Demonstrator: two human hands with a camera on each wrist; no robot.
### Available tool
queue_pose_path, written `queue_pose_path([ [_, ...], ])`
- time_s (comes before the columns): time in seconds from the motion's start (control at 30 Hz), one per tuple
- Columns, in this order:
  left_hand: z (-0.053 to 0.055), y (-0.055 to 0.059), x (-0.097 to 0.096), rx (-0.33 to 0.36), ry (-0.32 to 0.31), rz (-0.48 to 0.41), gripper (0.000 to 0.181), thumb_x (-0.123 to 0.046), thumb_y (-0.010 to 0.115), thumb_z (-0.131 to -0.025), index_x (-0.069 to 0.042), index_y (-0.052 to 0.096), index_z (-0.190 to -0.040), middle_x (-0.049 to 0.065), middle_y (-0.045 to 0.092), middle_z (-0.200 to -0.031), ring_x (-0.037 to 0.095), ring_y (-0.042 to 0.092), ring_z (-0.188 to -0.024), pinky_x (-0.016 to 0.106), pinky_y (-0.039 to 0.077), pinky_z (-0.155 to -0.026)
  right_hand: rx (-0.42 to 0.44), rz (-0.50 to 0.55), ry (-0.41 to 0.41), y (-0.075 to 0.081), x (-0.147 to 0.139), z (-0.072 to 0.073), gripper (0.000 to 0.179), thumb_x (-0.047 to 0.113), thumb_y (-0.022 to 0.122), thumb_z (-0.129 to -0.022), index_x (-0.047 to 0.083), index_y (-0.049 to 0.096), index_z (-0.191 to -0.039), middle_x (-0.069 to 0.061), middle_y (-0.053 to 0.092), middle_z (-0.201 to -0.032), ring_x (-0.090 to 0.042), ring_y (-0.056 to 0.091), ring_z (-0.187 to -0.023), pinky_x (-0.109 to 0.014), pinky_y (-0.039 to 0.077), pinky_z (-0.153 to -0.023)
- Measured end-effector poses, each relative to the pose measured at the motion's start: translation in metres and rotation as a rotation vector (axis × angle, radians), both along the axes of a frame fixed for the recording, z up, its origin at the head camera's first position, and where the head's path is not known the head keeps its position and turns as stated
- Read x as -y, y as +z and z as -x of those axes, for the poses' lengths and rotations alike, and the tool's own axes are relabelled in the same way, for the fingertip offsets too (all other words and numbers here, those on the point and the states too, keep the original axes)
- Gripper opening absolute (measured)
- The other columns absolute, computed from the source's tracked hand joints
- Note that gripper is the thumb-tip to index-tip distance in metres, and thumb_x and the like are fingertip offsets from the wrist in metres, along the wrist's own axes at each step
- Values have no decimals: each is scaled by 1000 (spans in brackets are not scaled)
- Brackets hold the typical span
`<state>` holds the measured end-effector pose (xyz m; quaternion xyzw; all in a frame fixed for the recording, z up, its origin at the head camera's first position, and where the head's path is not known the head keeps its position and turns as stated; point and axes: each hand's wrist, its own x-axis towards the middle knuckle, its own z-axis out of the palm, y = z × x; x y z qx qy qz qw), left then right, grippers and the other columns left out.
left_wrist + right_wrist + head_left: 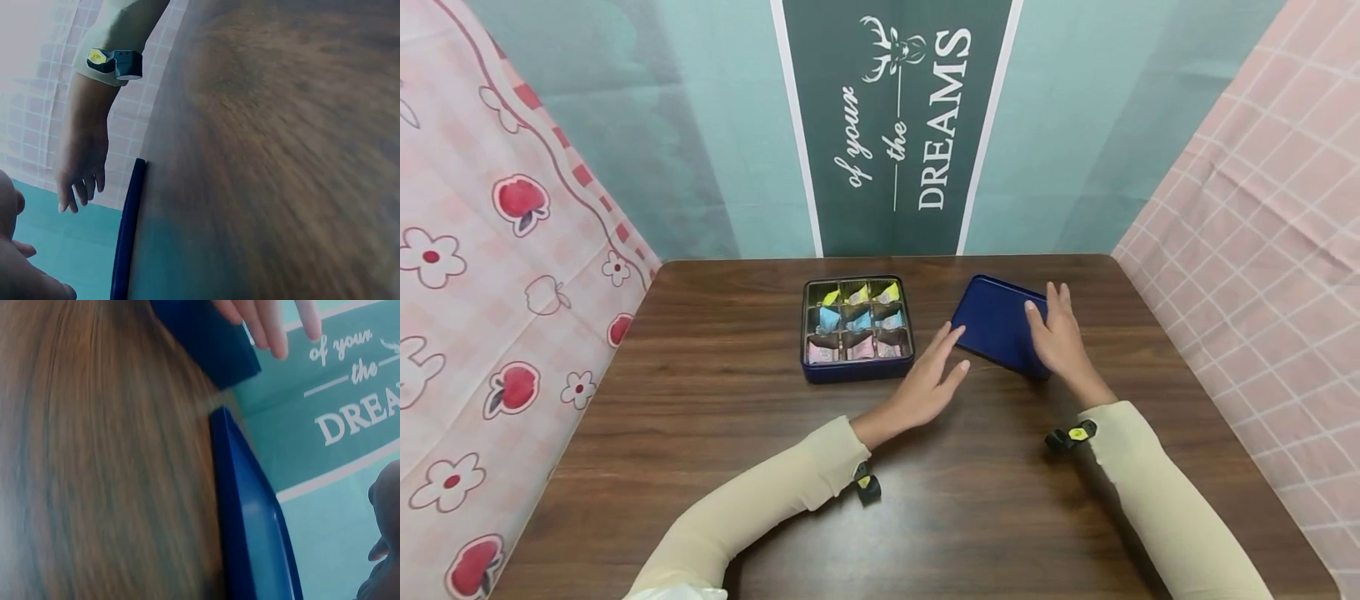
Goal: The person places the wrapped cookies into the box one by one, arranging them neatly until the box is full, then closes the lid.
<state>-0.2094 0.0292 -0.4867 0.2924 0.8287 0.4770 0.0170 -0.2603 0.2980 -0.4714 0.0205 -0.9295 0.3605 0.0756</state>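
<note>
A dark blue lid [1000,321] lies on the table with its raised rim upward, as the right wrist view shows. My right hand [1058,337] hovers over its right edge in the head view, fingers extended and the palm turned inward. In the left wrist view that hand [84,153] hangs apart from the lid's edge [128,231]. My left hand [925,387] is stretched out near the lid's left corner, fingers loose and holding nothing. Left of it stands an open blue box [857,372], whose compartments contain several wrapped pieces in yellow [888,292], blue [860,320] and pink [861,347].
The brown wooden table [700,400] ends at a teal and green cloth backdrop [880,225] with white lettering. Patterned pink cloths hang at both sides, one with apples [520,200], the other with a grid [1262,250]. Small black devices [1070,437] are strapped at both wrists.
</note>
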Motion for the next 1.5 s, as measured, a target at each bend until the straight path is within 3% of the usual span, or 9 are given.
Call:
queue_pose_path([
  [0.23, 9, -6, -6, 104, 28, 50, 64, -32, 50, -107, -18, 22, -163, 21, 7, -168, 35, 16, -153, 53, 23, -120, 44, -52, -99, -14, -18, 6, 80, 41, 31, -110, -12, -8, -155, -36, -17, -160, -52, -11, -149, -67, 5, -117],
  [0.43, 16, -9, -10, 165, 47, 112, 69, -34, 52, -106, -12, 21, -163, 28, -4, -166, 40, 2, -154, 57, 19, -120, 97, -104, -130, -26, -31, 9, 77, 30, 31, -110, -21, -12, -149, -47, -8, -155, -61, -6, -145, -66, 2, -118],
  [0.77, 26, -13, -13, 265, 61, 143, 73, -31, 54, -105, -11, 16, -164, 30, -7, -165, 40, 0, -153, 56, 17, -121, 238, -154, 13, -36, -38, 11, 66, 8, 29, -104, -23, -9, -148, -45, -6, -155, -59, -5, -146, -65, -2, -118],
  [1.0, 32, -15, -15, 248, 44, 152, 72, -33, 54, -105, -10, 18, -163, 27, 8, -166, 35, 11, -154, 50, 19, -122, 241, -154, 59, -38, -39, 10, 65, 1, 24, -98, -21, -8, -150, -43, -6, -157, -55, -6, -147, -63, -4, -119],
  [1.2, 29, -11, -18, 266, 12, 173, 71, -33, 54, -105, -8, 21, -162, 24, 15, -166, 33, 18, -153, 48, 21, -122, 243, -156, 75, -39, -33, 11, 68, -3, 27, -94, -21, -8, -150, -44, -4, -156, -55, -5, -147, -62, -2, -119],
  [1.33, 28, -8, -20, 312, 21, 143, 70, -34, 54, -105, -11, 23, -162, 21, 15, -167, 31, 19, -153, 49, 21, -122, 236, -140, 70, -38, -30, 11, 72, -4, 29, -92, -20, -10, -150, -45, -3, -156, -55, -3, -147, -61, -2, -119],
  [1.5, 27, -5, -23, 413, 49, 4, 66, -31, 56, -105, -15, 27, -162, 12, 19, -168, 29, 22, -153, 50, 23, -121, 208, -136, 55, -39, -32, 9, 74, -6, 31, -92, -17, -13, -151, -44, -1, -156, -56, 4, -147, -61, 3, -120],
])
